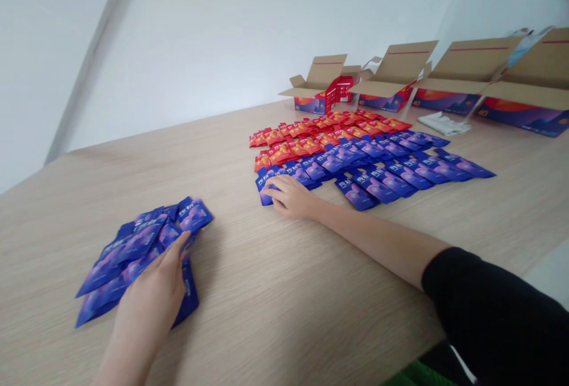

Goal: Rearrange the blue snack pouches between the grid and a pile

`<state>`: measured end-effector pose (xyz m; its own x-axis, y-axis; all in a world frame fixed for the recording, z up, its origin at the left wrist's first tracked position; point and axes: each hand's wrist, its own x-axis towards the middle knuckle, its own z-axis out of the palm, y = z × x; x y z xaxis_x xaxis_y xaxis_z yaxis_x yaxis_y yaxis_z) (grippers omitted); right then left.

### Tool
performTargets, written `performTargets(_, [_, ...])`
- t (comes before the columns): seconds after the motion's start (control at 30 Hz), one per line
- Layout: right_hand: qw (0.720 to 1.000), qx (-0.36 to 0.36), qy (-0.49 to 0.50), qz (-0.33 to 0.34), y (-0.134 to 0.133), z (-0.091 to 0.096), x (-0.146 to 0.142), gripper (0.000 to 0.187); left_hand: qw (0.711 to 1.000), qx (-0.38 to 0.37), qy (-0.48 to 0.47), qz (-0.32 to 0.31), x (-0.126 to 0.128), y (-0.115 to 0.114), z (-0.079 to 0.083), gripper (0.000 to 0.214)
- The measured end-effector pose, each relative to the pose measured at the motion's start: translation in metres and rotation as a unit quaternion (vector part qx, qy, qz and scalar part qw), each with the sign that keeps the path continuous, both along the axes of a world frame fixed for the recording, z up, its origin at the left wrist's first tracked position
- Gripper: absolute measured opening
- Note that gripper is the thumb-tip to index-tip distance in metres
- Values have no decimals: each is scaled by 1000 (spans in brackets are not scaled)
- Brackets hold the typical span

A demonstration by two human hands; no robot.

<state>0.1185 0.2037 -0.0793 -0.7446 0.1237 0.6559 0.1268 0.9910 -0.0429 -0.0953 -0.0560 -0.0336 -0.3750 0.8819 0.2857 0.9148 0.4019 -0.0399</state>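
Observation:
At the lower left, my left hand (155, 285) closes on a blue-purple sachet (194, 214), pinching its lower edge; the thumb is mostly hidden. Beneath and beside that hand lies a loose pile of similar sachets (127, 249), overlapping at angles. My right hand (293, 196) reaches to the left end of a blue sachet row. Its fingers are somewhat apart, their tips resting on the end sachet (263, 179). Another overlapping row of blue sachets (400, 178) lies to the right of this hand, nearer the front.
Behind the blue rows are rows of red-orange sachets (311, 137). Open cartons stand along the back right, including a small carton (310, 105) and a larger carton (524, 114). A white plastic bag (444, 123) lies before them. A wall (213, 36) rises behind the wooden table (249, 291).

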Motion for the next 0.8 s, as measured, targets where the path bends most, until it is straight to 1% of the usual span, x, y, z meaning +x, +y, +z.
performTargets(0.1, [1000, 19, 12, 14, 0, 4, 8, 28, 999, 52, 8, 11, 14, 0, 10, 46])
performTargets(0.17, [999, 34, 11, 21, -4, 7, 16, 25, 996, 93, 2, -8, 20, 0, 15, 46])
performTargets(0.23, [999, 43, -1, 29, -12, 9, 28, 23, 989, 138, -8, -42, 26, 1, 16, 46])
performTargets(0.3, [998, 49, -23, 45, -22, 10, 44, 20, 981, 175, -16, -88, 31, 3, 13, 47])
performTargets(0.37, [996, 61, -46, 57, -32, 11, 64, 16, 971, 182, -18, -154, 40, 7, 7, 51])
performTargets(0.43, [994, 77, -59, 57, -37, 13, 87, 15, 961, 158, -9, -228, 52, 14, 0, 56])
performTargets(0.5, [994, 81, -48, 47, -37, 16, 112, 19, 948, 125, 17, -292, 69, 23, -5, 62])
performTargets(0.57, [998, 58, -6, 27, -29, 20, 138, 20, 935, 105, 52, -334, 91, 36, -6, 65])
performTargets(0.67, [996, -26, 79, -20, -10, 24, 175, 21, 918, 85, 100, -375, 130, 60, 1, 63])
performTargets(0.73, [988, -83, 122, -54, 5, 26, 196, 22, 912, 79, 127, -383, 156, 79, 7, 61])
performTargets(0.8, [978, -123, 138, -92, 20, 26, 214, 23, 909, 84, 146, -381, 180, 99, 11, 58])
